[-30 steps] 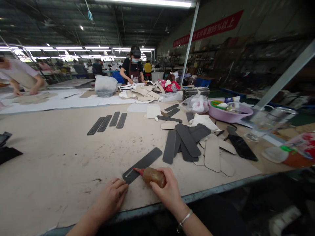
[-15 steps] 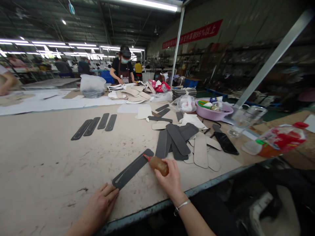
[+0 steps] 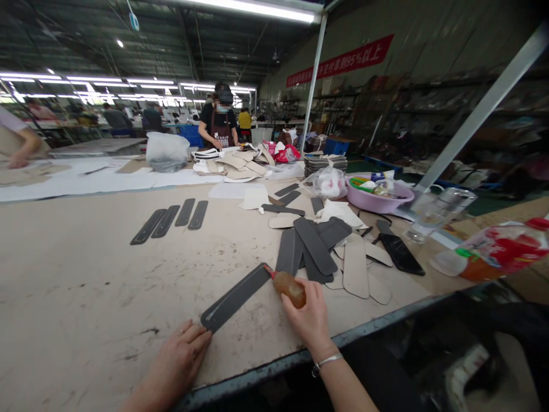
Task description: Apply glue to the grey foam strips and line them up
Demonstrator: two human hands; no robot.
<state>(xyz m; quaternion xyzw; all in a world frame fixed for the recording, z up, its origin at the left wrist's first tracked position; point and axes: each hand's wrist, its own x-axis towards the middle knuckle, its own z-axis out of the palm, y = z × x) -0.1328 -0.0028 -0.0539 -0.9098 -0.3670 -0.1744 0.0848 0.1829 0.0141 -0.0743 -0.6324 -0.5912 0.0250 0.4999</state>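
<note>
Right hand (image 3: 311, 317) gripped bottle (image 3: 290, 288); nozzle (image 3: 270, 272) had run from strip (image 3: 235, 297) near end to far end, pale line along it, so pass looked complete. Left hand (image 3: 182, 357) stayed open, flat, fingertips at strip's near end on table (image 3: 86, 274).

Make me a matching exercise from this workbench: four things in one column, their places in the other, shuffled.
Things
1. glue bottle
2. long grey strip
3. pink basin
4. row of four dark strips

Places
A. far right on the table, small items inside
B. near end at the fingertips of the left hand
C. gripped in the right hand
D. side by side, untouched, toward the left

Pairs: 1-C, 2-B, 3-A, 4-D
</note>
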